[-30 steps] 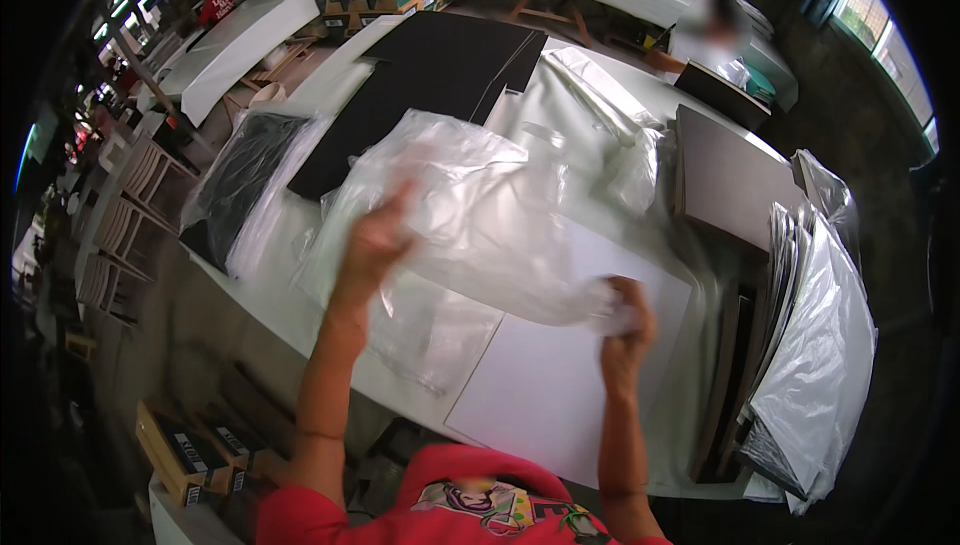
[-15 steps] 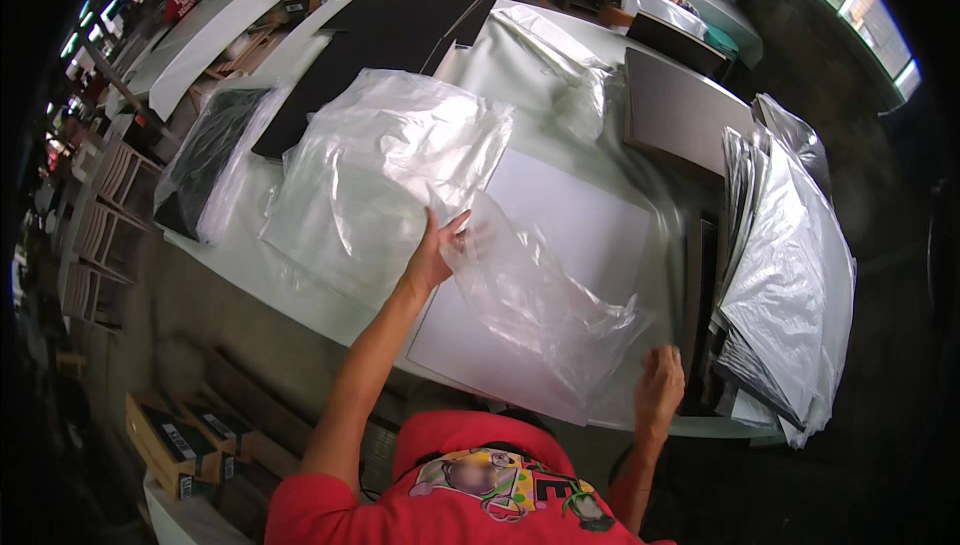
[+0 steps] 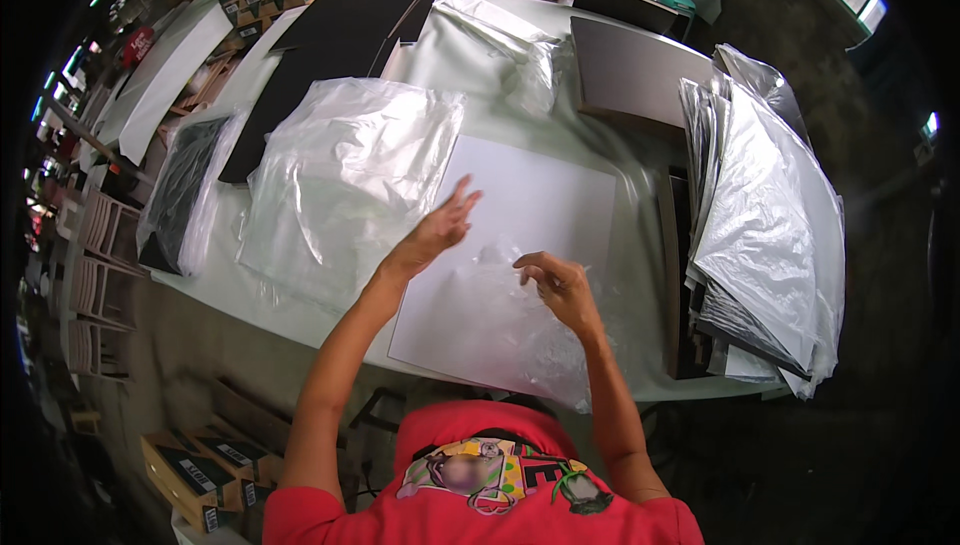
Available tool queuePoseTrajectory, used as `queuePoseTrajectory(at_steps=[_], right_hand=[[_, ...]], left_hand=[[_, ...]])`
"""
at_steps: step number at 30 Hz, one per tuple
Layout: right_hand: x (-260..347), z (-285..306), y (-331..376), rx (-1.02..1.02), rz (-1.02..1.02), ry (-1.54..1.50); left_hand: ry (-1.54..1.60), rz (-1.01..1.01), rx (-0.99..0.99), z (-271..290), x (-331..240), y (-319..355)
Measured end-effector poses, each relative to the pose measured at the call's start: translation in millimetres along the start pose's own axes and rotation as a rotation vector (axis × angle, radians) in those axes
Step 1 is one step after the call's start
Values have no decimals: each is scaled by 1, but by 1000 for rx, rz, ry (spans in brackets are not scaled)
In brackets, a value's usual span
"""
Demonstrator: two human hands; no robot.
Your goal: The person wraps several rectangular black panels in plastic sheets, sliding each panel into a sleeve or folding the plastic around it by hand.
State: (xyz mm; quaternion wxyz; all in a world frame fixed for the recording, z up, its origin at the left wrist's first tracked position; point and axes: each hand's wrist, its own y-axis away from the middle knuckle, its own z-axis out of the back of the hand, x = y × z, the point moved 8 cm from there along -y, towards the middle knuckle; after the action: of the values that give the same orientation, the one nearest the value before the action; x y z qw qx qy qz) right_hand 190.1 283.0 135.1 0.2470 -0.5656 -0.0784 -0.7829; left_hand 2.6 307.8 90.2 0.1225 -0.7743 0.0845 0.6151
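— Where's the clear plastic bag (image 3: 500, 310)?

— Lying over the near end of the white board (image 3: 530, 215). My right hand (image 3: 560, 285) pinches the film to lift it; my left hand (image 3: 435, 230) hovers, fingers spread, beside the bag stack (image 3: 340, 175).

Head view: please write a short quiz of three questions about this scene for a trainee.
1. True or false: the white board lies flat on the table.
2. Which hand pinches the clear plastic bag: A left hand, B right hand?
3. Fill in: the stack of bagged boards lies to the person's ____.

Key: 1 true. 2 B; the left hand has open, spread fingers. 3 right.
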Motion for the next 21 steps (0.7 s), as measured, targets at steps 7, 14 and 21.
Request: queuePoseTrajectory(at_steps=[7, 14, 21], right_hand=[[78, 68, -22, -14, 127, 31], [62, 81, -15, 257, 5, 119], [23, 105, 18, 179, 94, 488]], left_hand=[[-281, 158, 680, -111, -12, -25], [-145, 162, 438, -103, -75, -24], [-943, 641, 448, 30, -101, 56]])
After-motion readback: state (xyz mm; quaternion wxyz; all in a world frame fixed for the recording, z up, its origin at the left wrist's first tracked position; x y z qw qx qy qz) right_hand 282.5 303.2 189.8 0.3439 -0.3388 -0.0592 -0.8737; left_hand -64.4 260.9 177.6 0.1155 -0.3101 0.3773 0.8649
